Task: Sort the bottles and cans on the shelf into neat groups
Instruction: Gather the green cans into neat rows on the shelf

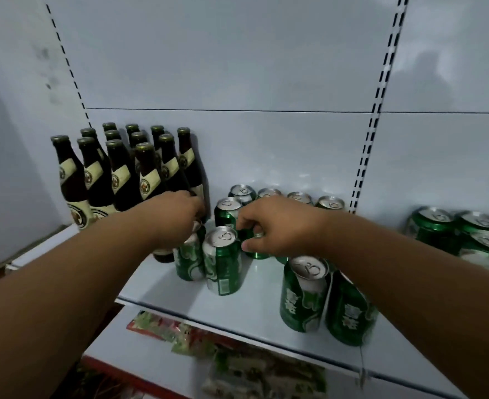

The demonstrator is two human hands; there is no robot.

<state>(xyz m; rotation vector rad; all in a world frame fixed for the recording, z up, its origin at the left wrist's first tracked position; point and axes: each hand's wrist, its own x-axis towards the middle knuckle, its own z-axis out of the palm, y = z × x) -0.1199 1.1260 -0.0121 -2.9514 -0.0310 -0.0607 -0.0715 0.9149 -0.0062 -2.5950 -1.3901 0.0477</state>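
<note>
Several brown beer bottles [119,174] with cream labels stand grouped at the shelf's back left. Green cans stand to their right: a row along the back wall [299,197], a loose cluster in the middle [223,260], and two near the front edge [305,295]. My left hand [177,217] reaches in beside the bottles, its fingers curled down over the top of a green can [188,257]. My right hand [278,226] grips another green can [256,253] in the cluster, thumb on its side; most of that can is hidden by the hand.
The white shelf [255,318] has bare surface in front between the middle cans and the right pair. A slotted upright [361,168] divides off a right bay with plastic-wrapped green cans [439,228]. Snack packets [165,326] lie on the lower shelf.
</note>
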